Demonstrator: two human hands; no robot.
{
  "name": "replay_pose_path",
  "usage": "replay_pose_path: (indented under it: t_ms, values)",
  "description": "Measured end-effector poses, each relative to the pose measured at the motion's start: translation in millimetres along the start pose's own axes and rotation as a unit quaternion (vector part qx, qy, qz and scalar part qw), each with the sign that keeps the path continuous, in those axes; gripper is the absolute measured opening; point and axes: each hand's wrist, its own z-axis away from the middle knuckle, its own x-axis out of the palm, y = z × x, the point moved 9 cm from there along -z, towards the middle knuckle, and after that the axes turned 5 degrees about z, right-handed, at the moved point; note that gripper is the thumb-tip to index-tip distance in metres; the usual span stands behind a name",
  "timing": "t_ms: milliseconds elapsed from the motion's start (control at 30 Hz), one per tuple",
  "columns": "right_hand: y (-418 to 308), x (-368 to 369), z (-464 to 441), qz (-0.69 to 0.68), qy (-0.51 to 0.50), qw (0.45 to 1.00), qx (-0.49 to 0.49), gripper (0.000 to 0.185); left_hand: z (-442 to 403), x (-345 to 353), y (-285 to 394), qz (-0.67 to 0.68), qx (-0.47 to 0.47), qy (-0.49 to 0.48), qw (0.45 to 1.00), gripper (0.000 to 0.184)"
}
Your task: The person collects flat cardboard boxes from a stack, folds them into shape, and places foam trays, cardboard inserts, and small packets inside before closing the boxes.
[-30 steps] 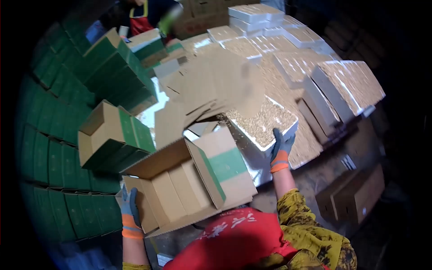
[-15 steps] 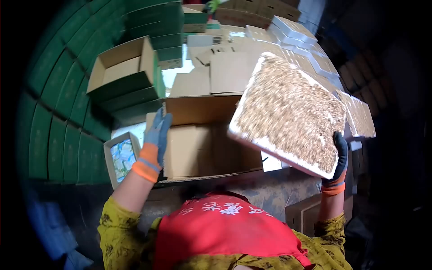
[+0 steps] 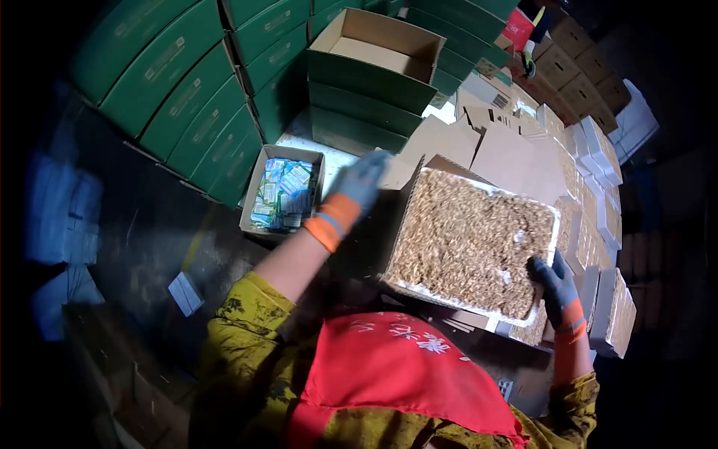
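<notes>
My right hand [image 3: 555,288], in a grey glove with an orange cuff, grips the right edge of a white-rimmed tray [image 3: 479,243] covered with brown, flaky bits. The tray lies nearly level over the cardboard box [image 3: 404,213], covering most of its opening. Whether the tray touches the box floor is hidden. My left hand [image 3: 360,182], gloved likewise and blurred by motion, is by the box's left side, its fingers stretched out and holding nothing I can see. Just left of it stands a small carton [image 3: 320,179] of blue-green packets [image 3: 284,191].
Green cartons [image 3: 179,82] are stacked at the left and back, with an open-topped carton [image 3: 381,49] on the nearer stack. Flat cardboard sheets [image 3: 516,161] lie behind the box. More brown-topped trays [image 3: 615,314] stand at right. Another person's gloved hand [image 3: 529,60] shows at the back.
The tray has gone from tilted at the box's right to nearly level over it, my right hand still on it. My left hand has left the box's left wall. My view has turned left.
</notes>
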Motion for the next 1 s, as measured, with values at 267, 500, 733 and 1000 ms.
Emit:
replay_pose_path:
  t_ms: [267, 500, 733, 1000]
  values:
    - [12.8, 42.2, -55.0, 0.548, -0.079, 0.829, -0.075, 0.019, -13.9, -229.1, -164.9, -0.687, -0.16, 0.126, 0.698, 0.056]
    - [-50.4, 2.8, -57.6, 0.389, -0.007, 0.905, -0.175, 0.027, -16.6, -240.6, -139.2, -0.584, -0.165, 0.198, 0.77, 0.049]
    - [140.0, -111.1, -321.8, 0.218, 0.281, 0.928, -0.113, 0.1, 7.7, -243.5, -115.4, -0.506, -0.104, 0.246, 0.82, 0.043]
    - [189.9, -103.9, -372.4, 0.33, 0.325, 0.886, 0.013, 0.113, 29.0, -255.2, -120.4, -0.308, -0.146, 0.279, 0.898, 0.033]
